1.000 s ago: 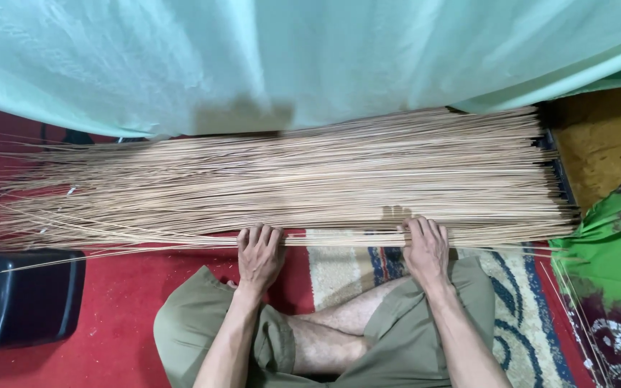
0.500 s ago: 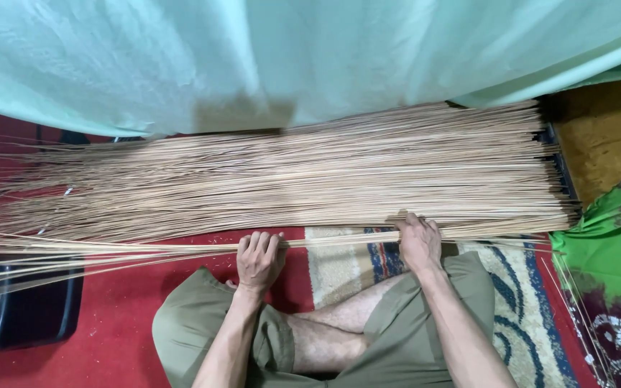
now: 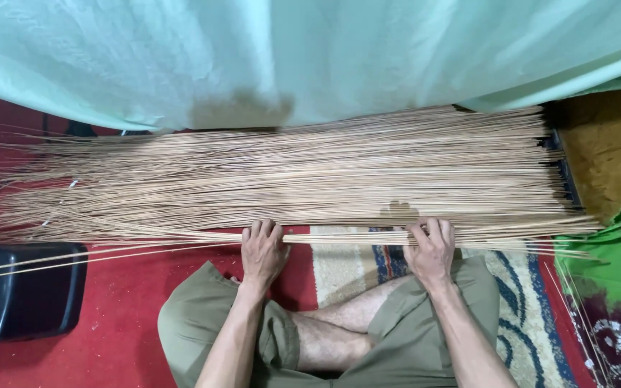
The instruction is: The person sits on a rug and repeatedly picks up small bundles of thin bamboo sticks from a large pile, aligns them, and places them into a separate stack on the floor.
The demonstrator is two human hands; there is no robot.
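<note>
From the head view, a person sits cross-legged on the floor in olive shorts [image 3: 411,338], facing a wide pile of thin tan sticks [image 3: 310,179] that lies crosswise in front of the knees. The pile stretches from the left edge of the picture almost to the right, its left ends thin and splayed, its right ends squared off near a dark frame [image 3: 568,179]. Both hands lie palm down at the near edge of the pile, well apart. The left hand [image 3: 263,250] has its fingers close together and bent over a small bunch of sticks [image 3: 346,237] that runs between the hands, slightly apart from the main pile; a few of its strands trail left over the red carpet [image 3: 109,330] towards a black box [image 3: 19,291]. The right hand [image 3: 433,248] curls its fingers over the same bunch; whether either hand grips it or only presses on it cannot be told. A pale green cloth [image 3: 310,50] hangs behind the pile. A patterned rug [image 3: 346,266] lies under the legs, and a green cloth [image 3: 612,251] sits at the right.
</note>
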